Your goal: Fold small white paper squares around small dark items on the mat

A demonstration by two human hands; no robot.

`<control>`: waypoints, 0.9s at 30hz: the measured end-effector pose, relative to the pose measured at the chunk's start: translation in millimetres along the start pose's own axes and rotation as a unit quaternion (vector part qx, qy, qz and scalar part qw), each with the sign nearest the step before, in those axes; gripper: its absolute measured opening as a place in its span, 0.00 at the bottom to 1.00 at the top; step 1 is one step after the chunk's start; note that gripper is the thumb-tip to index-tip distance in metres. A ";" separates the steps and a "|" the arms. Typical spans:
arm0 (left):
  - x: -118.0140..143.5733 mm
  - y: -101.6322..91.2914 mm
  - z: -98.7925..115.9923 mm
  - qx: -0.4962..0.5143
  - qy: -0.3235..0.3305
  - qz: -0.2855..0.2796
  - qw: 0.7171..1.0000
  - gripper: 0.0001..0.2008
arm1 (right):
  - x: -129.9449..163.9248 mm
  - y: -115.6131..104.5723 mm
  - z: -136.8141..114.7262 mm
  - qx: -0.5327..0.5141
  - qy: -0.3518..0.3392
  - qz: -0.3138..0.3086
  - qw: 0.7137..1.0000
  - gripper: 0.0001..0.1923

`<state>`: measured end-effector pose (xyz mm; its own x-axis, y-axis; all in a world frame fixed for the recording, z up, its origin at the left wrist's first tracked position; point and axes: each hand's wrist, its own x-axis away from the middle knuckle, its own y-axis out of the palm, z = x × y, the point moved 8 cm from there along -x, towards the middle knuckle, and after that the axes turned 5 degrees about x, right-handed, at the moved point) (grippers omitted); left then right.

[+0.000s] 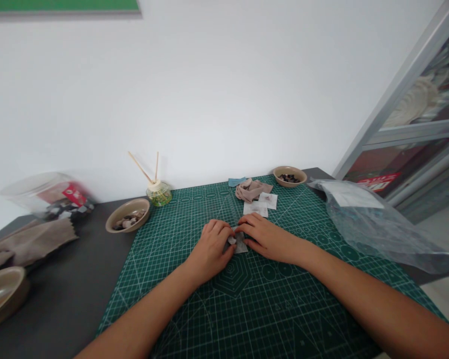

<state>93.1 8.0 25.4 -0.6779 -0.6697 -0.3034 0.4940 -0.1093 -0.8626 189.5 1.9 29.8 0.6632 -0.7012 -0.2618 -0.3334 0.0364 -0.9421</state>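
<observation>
Left hand (211, 247) and right hand (264, 237) meet at the cutting mat (194, 299) centre, fingers of both clamped on a small fabric square (240, 244) bearing a pebble (231, 240).

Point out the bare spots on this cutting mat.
Free: the near half of the cutting mat, between the forearms, and its left part toward the reed diffuser. Crowded: around both hands, and the far edge with cloth scraps and packets.
</observation>
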 end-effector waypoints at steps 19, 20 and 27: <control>0.4 0.0 3.3 0.024 0.018 -0.015 0.999 0.10 | 0.1 -0.4 0.1 0.000 0.001 0.003 1.000 0.14; 0.5 -0.1 3.7 0.024 0.018 -0.014 0.999 0.10 | 0.0 -0.7 0.0 -0.001 0.001 0.002 1.000 0.14; 0.1 1.0 0.4 0.017 0.010 -0.007 1.000 0.09 | -0.1 -1.3 -0.7 0.002 -0.001 0.000 1.000 0.13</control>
<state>93.8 7.5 24.6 -0.6946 -0.6538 -0.3002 0.5027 -0.1426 -0.8526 189.4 1.4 31.2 0.6648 -0.6993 -0.2627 -0.3304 0.0401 -0.9430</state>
